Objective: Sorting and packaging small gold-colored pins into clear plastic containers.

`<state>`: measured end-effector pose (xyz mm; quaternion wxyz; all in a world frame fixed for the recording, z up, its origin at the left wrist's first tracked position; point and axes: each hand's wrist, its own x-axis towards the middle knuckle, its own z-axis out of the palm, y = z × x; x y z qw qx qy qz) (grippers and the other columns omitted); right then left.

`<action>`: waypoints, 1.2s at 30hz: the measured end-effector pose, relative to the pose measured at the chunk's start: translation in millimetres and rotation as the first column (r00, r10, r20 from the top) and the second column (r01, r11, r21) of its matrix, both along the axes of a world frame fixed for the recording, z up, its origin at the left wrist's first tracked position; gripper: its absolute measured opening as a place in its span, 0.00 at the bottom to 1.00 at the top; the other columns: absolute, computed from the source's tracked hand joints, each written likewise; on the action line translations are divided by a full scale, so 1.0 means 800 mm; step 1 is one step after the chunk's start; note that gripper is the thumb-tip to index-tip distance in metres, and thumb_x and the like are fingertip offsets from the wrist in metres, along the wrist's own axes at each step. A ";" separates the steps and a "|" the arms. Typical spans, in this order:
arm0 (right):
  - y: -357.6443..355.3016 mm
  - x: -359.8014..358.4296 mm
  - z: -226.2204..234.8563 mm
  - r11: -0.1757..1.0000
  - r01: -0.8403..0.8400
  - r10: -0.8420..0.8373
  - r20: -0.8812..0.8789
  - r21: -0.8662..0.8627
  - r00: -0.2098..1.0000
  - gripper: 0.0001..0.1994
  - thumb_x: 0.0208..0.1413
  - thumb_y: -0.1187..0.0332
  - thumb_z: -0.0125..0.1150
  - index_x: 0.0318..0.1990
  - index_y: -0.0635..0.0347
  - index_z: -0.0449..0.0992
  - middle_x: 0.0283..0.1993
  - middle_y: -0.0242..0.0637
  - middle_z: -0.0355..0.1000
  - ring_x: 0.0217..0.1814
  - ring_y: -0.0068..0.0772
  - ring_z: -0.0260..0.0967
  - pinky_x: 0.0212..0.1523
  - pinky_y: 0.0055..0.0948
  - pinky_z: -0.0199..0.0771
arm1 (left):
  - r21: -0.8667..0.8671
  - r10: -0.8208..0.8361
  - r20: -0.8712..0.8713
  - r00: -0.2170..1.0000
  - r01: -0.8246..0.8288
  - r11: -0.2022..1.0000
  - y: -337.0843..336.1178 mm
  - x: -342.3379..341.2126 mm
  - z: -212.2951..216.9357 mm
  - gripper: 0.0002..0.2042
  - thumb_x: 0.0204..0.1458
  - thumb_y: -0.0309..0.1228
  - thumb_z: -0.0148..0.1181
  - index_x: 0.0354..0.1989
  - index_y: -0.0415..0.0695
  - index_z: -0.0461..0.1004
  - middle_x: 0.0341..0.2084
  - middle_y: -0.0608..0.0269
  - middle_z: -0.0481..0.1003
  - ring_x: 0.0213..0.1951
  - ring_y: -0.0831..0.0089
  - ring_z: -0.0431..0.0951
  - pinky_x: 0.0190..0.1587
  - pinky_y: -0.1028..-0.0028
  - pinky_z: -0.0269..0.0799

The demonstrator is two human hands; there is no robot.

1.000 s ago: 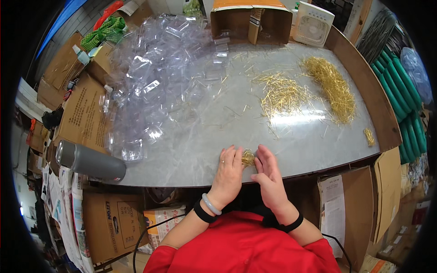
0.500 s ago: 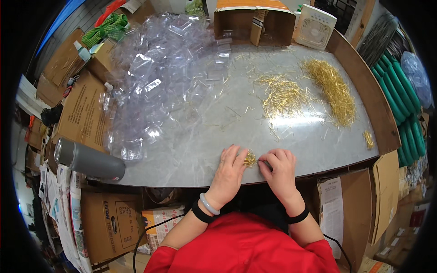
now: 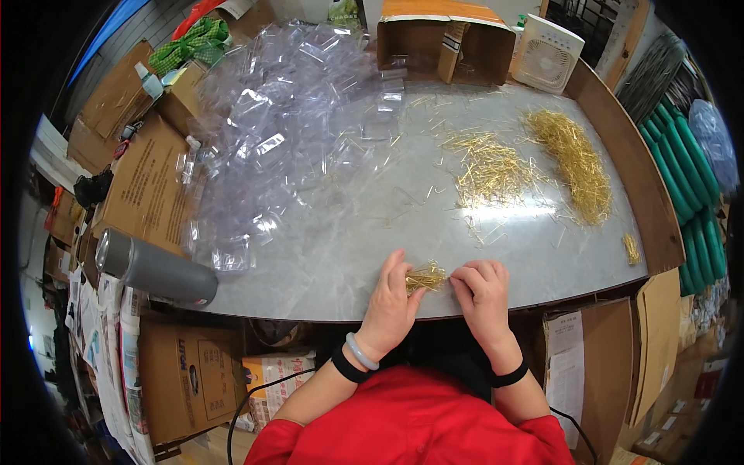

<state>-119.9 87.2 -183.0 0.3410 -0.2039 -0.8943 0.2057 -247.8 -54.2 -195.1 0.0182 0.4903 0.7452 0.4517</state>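
Observation:
Near the front edge of the grey table, my left hand is closed around a small bundle of thin gold wire hooks. The bundle lies sideways, its loose ends pointing right and fanning out a little. Just right of those ends is my right hand, thumb and forefinger pinched together; anything between them is too small to make out. Beyond my hands lies a loose heap of gold wire hooks, with a longer, denser pile to its right. A small separate bundle rests by the right edge.
Clear plastic boxes or sleeves are heaped across the table's left side. A grey tumbler lies at the front left. An open cardboard box and a white fan stand at the back. A brown cardboard wall borders the right side.
My left fingers have shifted, and more of the gold bundle shows between my hands. My right hand stays pinched beside it. The whole view has shifted slightly.

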 end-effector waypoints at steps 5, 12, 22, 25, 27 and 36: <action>-0.002 -0.004 0.000 0.998 0.035 -0.036 -0.011 -0.055 0.999 0.05 0.51 0.72 0.68 0.35 0.53 0.79 0.39 0.31 0.75 0.45 0.40 0.68 0.51 0.39 0.62 | -0.041 -0.012 -0.053 0.999 0.010 0.999 -0.002 -0.002 -0.003 0.22 0.56 0.25 0.64 0.57 0.35 0.64 0.63 0.37 0.63 0.62 0.41 0.67 0.61 0.57 0.69; -0.006 -0.007 0.006 0.997 0.051 -0.050 0.018 -0.056 0.999 0.04 0.51 0.72 0.68 0.34 0.54 0.79 0.38 0.31 0.75 0.45 0.40 0.67 0.51 0.38 0.61 | 0.026 0.040 -0.074 0.996 -0.038 0.999 0.002 0.002 0.001 0.21 0.55 0.25 0.64 0.57 0.34 0.67 0.61 0.39 0.66 0.60 0.41 0.69 0.60 0.56 0.70; -0.007 -0.008 -0.001 0.980 0.007 0.000 0.034 -0.201 0.999 0.05 0.50 0.71 0.69 0.34 0.54 0.81 0.38 0.33 0.75 0.46 0.40 0.67 0.52 0.38 0.61 | -0.041 -0.044 -0.229 0.972 0.035 0.999 0.003 -0.001 -0.003 0.23 0.53 0.22 0.63 0.60 0.35 0.69 0.59 0.44 0.68 0.60 0.45 0.69 0.65 0.52 0.65; -0.015 -0.008 0.013 1.000 -0.004 0.005 0.053 -0.018 0.999 0.07 0.50 0.71 0.69 0.38 0.54 0.81 0.39 0.34 0.75 0.45 0.41 0.69 0.50 0.38 0.64 | -0.042 -0.041 -0.239 0.970 0.032 0.999 0.004 -0.001 -0.004 0.24 0.54 0.22 0.61 0.61 0.35 0.69 0.59 0.45 0.69 0.61 0.46 0.69 0.67 0.50 0.61; -0.015 -0.015 0.018 0.997 0.000 0.000 0.006 -0.071 1.000 0.09 0.50 0.72 0.68 0.40 0.55 0.81 0.40 0.35 0.75 0.44 0.42 0.69 0.49 0.39 0.66 | -0.090 -0.076 -0.269 0.960 0.053 0.994 0.004 -0.002 -0.003 0.22 0.55 0.22 0.59 0.60 0.33 0.70 0.59 0.44 0.69 0.62 0.47 0.68 0.68 0.50 0.60; -0.013 -0.053 0.022 0.977 -0.211 0.211 0.027 0.014 0.977 0.11 0.51 0.74 0.64 0.43 0.59 0.79 0.38 0.39 0.74 0.42 0.45 0.71 0.45 0.42 0.70 | -0.070 -0.083 -0.250 0.965 0.067 0.995 0.006 -0.002 -0.017 0.21 0.54 0.22 0.54 0.58 0.29 0.70 0.58 0.42 0.69 0.64 0.46 0.65 0.70 0.48 0.56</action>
